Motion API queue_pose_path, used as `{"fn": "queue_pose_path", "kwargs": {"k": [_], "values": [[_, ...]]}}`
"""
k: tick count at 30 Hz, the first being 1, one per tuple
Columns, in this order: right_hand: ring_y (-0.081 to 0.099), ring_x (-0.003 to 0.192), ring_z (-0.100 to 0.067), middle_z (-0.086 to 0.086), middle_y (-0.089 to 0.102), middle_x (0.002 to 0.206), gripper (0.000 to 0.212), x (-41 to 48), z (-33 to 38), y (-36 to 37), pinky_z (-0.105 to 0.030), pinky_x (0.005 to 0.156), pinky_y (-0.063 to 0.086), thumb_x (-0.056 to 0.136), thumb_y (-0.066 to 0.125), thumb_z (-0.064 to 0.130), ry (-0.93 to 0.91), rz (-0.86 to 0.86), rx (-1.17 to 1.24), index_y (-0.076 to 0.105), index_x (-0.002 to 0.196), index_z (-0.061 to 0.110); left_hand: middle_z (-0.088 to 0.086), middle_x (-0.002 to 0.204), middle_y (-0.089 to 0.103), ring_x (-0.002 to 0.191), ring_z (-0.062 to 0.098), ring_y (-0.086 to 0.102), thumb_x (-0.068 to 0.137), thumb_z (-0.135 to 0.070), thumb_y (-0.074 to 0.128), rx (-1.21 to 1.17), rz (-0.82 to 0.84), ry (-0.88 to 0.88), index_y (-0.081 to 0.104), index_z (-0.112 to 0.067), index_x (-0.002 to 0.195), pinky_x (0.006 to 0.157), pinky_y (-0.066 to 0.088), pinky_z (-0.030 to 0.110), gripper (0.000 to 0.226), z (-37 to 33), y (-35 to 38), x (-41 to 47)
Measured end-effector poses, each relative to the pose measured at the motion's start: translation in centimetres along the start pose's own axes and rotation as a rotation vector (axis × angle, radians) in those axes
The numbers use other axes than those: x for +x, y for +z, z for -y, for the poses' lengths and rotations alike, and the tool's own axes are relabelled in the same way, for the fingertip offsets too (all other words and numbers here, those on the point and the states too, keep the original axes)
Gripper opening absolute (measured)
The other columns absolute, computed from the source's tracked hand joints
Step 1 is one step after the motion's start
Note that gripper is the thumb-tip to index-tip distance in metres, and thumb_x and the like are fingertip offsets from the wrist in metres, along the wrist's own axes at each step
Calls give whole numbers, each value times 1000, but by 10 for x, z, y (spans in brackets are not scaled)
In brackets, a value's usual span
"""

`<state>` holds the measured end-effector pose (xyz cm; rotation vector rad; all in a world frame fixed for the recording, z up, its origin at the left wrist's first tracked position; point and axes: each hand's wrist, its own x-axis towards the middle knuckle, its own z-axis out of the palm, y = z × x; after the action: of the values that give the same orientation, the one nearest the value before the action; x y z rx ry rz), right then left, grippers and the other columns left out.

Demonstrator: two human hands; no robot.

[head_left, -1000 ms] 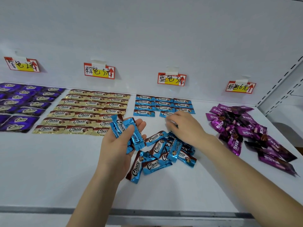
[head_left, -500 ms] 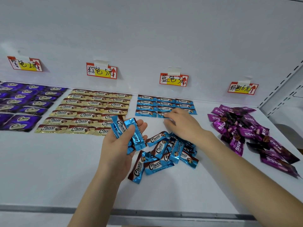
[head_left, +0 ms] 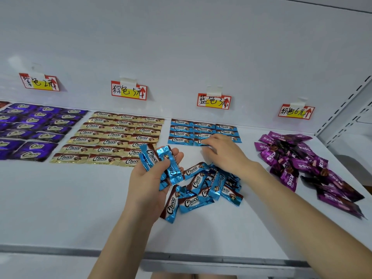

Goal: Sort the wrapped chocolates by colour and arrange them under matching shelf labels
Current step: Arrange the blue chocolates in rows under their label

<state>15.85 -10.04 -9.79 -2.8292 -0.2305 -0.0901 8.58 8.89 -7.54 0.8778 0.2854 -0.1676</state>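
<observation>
My left hand [head_left: 148, 179] is held palm up above the white shelf [head_left: 60, 208], shut on a small bunch of blue chocolates [head_left: 172, 166]. A loose heap of blue chocolates [head_left: 203, 190] lies just to its right. Under the blue label [head_left: 214, 101] stand neat rows of blue chocolates [head_left: 182, 129]. My right hand [head_left: 223, 152] reaches over the heap to the front row, its fingertips pinching a blue chocolate [head_left: 199, 142] flat against the shelf; the hand hides part of that row.
Purple chocolates [head_left: 40, 125] lie in rows under the far-left label [head_left: 39, 82], gold ones [head_left: 112, 137] under the second label [head_left: 128, 91]. A loose pile of pink chocolates [head_left: 302, 160] sits under the pink label [head_left: 296, 111]. The shelf's front edge [head_left: 181, 256] runs below my arms.
My right hand has moved from the loose heap back toward the blue rows and lowered a chocolate into the front row. My left hand has stayed in place with its bunch.
</observation>
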Motion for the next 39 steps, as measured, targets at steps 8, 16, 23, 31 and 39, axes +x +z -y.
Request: {"fn": "queue_pose_path", "kwargs": {"k": [8,16,23,31,39], "values": [[56,82,10,25,63,81,18,-67,58,-32,-7,69,45,85,61,26,-63,-190,680,59,80,42,-1,100,73,93,15,70,91,-7,53,-14,71,-15,63,-15,107,71,58,33,21,3,6,-19],[54,71,3,13,60,76,15,-97,76,-42,-9,65,43,82,66,10,-72,-224,684,65,83,25,8,104,72,94,21,69,87,-22,54,19,201,24,62,-9,114,73,59,31,31,8,12,-36],[56,85,-15,-5,63,87,12,-111,68,-41,-24,71,45,82,65,12,-329,-330,227,72,91,8,16,92,73,84,25,72,81,-14,63,12,125,0,63,-5,102,64,59,28,22,3,9,-38],[58,65,9,21,63,62,16,-120,55,-41,-6,55,41,82,66,14,22,-411,703,64,70,25,5,89,74,81,21,72,84,-3,59,-54,66,80,63,-10,93,60,57,24,13,7,14,-37],[63,66,3,10,70,72,8,-108,59,-32,-9,53,46,83,65,18,182,-355,1139,67,78,23,4,86,74,80,17,72,85,-4,57,67,152,134,65,-12,88,56,55,22,12,20,26,-35]]}}
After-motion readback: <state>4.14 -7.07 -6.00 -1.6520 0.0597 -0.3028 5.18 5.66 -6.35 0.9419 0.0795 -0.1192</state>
